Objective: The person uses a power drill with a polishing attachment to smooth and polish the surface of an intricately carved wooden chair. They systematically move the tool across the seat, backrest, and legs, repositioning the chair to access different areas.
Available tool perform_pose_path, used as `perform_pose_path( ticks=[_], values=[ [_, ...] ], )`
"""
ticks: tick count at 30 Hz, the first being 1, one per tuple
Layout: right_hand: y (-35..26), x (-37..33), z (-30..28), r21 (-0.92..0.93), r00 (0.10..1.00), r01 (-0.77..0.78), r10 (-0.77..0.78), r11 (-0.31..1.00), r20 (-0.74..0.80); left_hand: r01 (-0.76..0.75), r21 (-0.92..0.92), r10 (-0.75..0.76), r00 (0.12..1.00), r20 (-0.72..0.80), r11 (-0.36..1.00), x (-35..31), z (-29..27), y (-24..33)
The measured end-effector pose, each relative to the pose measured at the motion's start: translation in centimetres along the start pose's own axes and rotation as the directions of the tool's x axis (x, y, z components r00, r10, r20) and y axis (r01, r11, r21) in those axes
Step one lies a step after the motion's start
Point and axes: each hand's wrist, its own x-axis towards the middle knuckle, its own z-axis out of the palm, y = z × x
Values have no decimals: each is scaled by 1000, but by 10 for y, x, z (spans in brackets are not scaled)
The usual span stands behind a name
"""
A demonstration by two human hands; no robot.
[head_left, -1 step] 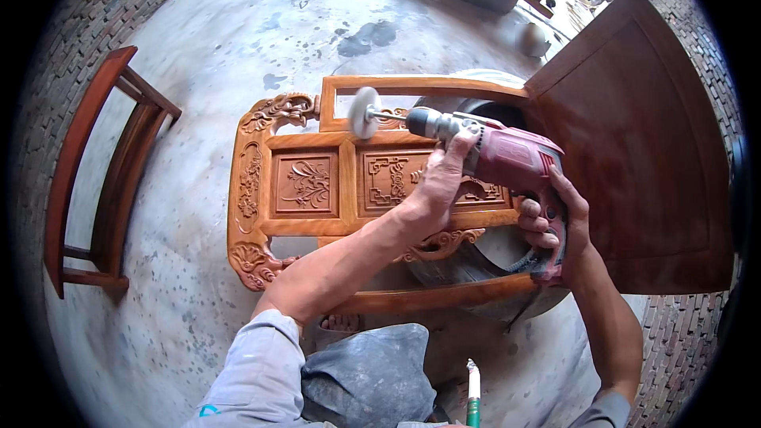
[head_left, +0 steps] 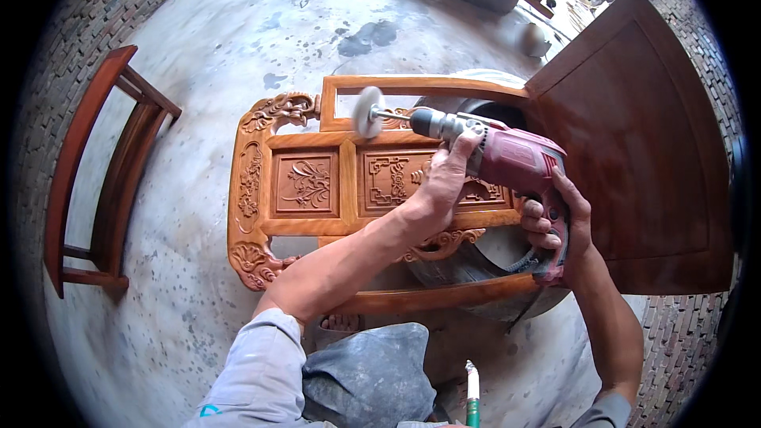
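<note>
My left hand (head_left: 445, 182) is closed around the front of a dark red electric drill (head_left: 515, 157), just behind its chuck. Wrapped round the rear grip is my right hand (head_left: 561, 220). A pale round buffing wheel (head_left: 368, 112) sits on the drill's shaft, pointing left and blurred at its rim. Below the drill lies a carved wooden chair back (head_left: 346, 182) with a glossy orange-brown frame and relief panels. The wheel is over its upper rail; whether they touch I cannot tell. My left forearm and the drill hide parts of the carving.
A tyre (head_left: 444, 268) lies under the chair back. On the right rises a dark brown wooden panel (head_left: 634, 158). A narrow wooden frame (head_left: 79, 166) stands at the left on the stained concrete floor (head_left: 214, 55). A white-and-green cigarette (head_left: 473, 388) juts up at the lower edge.
The drill and its wheel have shifted very slightly to the right, with both hands still holding on. The chair back looks nearly unmoved.
</note>
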Motion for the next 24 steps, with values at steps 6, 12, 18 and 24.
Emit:
perform_pose_path(
  ticks=[6, 12, 18, 24],
  values=[
    [-2, -1, 0, 17, 1000, 21, -21, 1000, -15, 44, 9, -44, 999, 21, 999, 7, 3, 2],
    [-1, -8, -17, 26, 1000, 16, -15, 1000, -19, 94, 47, -91, 994, -53, 994, 13, 5, -11],
    [-3, -14, -9, 25, 997, 63, -62, 998, -48, 44, 53, -47, 997, 62, 998, 19, 6, -14],
    [-14, -32, -16, 20, 995, 77, -75, 997, -70, 79, 46, -83, 993, 85, 996, 20, 24, -21]
  ],
)
